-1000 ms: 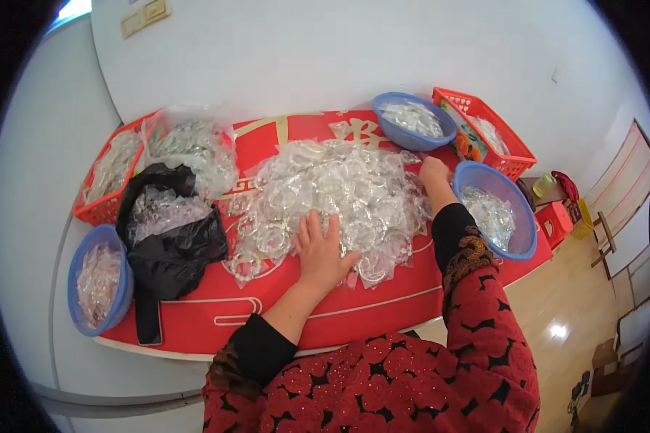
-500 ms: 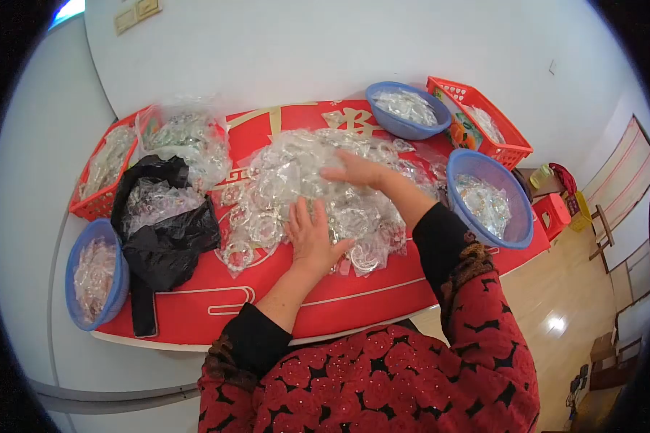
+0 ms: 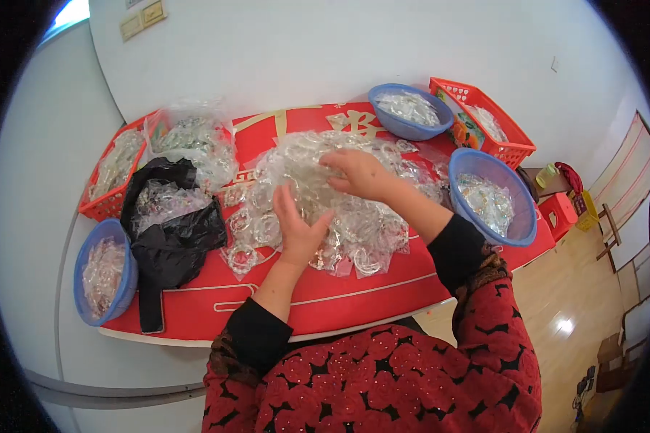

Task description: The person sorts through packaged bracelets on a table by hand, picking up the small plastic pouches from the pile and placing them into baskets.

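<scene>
A wide heap of small clear plastic packets (image 3: 361,227), with ring-shaped beaded pieces inside, lies on the red table cover (image 3: 339,307). My left hand (image 3: 298,229) is over the heap's left-front part, thumb and fingers spread, with nothing seen in it. Across from it, my right hand (image 3: 360,174) reaches over the upper middle of the heap, its fingers bent apart and pointing left. The palms face each other with loose packets between them. Whether the right fingertips touch a packet is hard to tell.
Left: a red basket (image 3: 102,208), a clear bag (image 3: 198,141), a black bag (image 3: 173,256) and a blue bowl (image 3: 128,278), all with packets. Right: two blue bowls (image 3: 412,131) (image 3: 529,209) and a red basket (image 3: 516,154) with packets. A red stool (image 3: 558,213) stands beyond.
My right hand has come from beside the right blue bowl to the middle of the heap. My left hand has shifted slightly left and turned its palm inward.
</scene>
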A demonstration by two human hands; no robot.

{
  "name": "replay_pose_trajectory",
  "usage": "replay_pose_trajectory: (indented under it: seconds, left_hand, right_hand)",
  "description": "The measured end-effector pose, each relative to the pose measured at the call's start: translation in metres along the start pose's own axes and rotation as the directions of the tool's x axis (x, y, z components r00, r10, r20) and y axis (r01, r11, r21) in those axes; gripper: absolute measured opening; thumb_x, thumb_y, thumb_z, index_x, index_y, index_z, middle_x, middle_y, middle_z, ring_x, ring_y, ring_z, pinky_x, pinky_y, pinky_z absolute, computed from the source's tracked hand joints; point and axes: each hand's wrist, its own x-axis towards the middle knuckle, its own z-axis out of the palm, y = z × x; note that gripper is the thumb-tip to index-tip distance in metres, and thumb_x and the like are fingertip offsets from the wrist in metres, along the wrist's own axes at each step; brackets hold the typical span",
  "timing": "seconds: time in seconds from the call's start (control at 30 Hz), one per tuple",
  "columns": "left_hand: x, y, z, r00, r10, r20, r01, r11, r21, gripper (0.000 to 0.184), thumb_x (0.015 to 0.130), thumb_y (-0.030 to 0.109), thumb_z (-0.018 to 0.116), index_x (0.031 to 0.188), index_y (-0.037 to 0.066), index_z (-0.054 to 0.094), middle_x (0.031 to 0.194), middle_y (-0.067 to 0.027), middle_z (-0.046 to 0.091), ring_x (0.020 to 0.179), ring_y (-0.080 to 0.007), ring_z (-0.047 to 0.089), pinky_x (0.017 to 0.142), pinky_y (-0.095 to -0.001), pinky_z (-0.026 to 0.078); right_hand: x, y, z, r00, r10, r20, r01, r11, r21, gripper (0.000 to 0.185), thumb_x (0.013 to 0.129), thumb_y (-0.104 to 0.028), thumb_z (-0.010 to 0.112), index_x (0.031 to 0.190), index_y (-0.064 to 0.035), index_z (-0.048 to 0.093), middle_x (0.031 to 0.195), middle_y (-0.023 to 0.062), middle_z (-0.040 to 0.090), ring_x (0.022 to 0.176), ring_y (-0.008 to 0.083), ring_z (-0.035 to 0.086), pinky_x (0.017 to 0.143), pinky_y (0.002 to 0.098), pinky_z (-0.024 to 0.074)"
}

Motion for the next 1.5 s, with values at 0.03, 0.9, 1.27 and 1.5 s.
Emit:
replay_pose_trajectory:
  seconds: [0.03, 0.9, 1.27, 1.5]
  left_hand:
    - [0.001, -0.001, -0.001, 1.0, -0.031, -0.005, 0.031, 0.999, -0.012, 0.093, 0.057, 0.024, 0.075, 0.128, 0.001, 0.018, 0.128, -0.0268, 0.015, 0.119, -0.0391, 0.02, 0.098, -0.0422, 0.021]
    - [0.014, 0.021, 0.051, 0.892, -0.164, 0.42, -0.13, 0.799, 0.587, 0.081, 0.06, 0.038, 0.071, 0.128, 0.022, 0.029, 0.135, -0.021, 0.004, 0.121, -0.0481, 0.007, 0.092, -0.0615, 0.018]
    - [-0.007, 0.097, -0.001, 0.622, 0.274, 0.734, -0.499, 0.861, 0.101, 0.054, 0.065, 0.025, 0.066, 0.113, 0.012, 0.047, 0.12, -0.0243, 0.035, 0.11, -0.0407, 0.034, 0.091, -0.0468, 0.029]
    - [-0.043, 0.084, 0.02, 0.428, 0.299, 0.853, -0.625, 0.78, 0.04, 0.041, 0.065, 0.028, 0.065, 0.103, 0.017, 0.053, 0.118, -0.0211, 0.039, 0.109, -0.0389, 0.036, 0.09, -0.0497, 0.029]
  right_hand:
    - [-0.007, -0.005, 0.002, 0.999, -0.031, -0.031, 0.029, 0.997, -0.067, 0.034, 0.067, -0.017, 0.06, 0.099, -0.0127, 0.052, 0.088, 0.0107, 0.055, 0.082, 0.0304, 0.054, 0.067, 0.038, 0.0445]
    - [-0.087, 0.035, 0.026, 0.993, -0.02, -0.116, 0.0, 0.985, -0.175, 0.065, 0.061, -0.012, 0.063, 0.12, -0.0265, 0.043, 0.13, 0.0153, 0.029, 0.116, 0.0407, 0.029, 0.089, 0.0486, 0.0324]
    - [-0.102, 0.06, 0.021, 0.986, -0.053, -0.157, 0.055, 0.999, 0.005, 0.054, 0.061, -0.001, 0.057, 0.111, -0.0216, 0.052, 0.124, 0.0184, 0.037, 0.113, 0.0413, 0.034, 0.094, 0.0448, 0.0315]
    - [-0.109, 0.05, 0.023, 0.98, -0.06, -0.189, 0.051, 0.997, -0.052, 0.049, 0.063, -0.005, 0.058, 0.11, -0.0186, 0.053, 0.124, 0.0183, 0.037, 0.112, 0.0404, 0.036, 0.092, 0.0441, 0.0335]
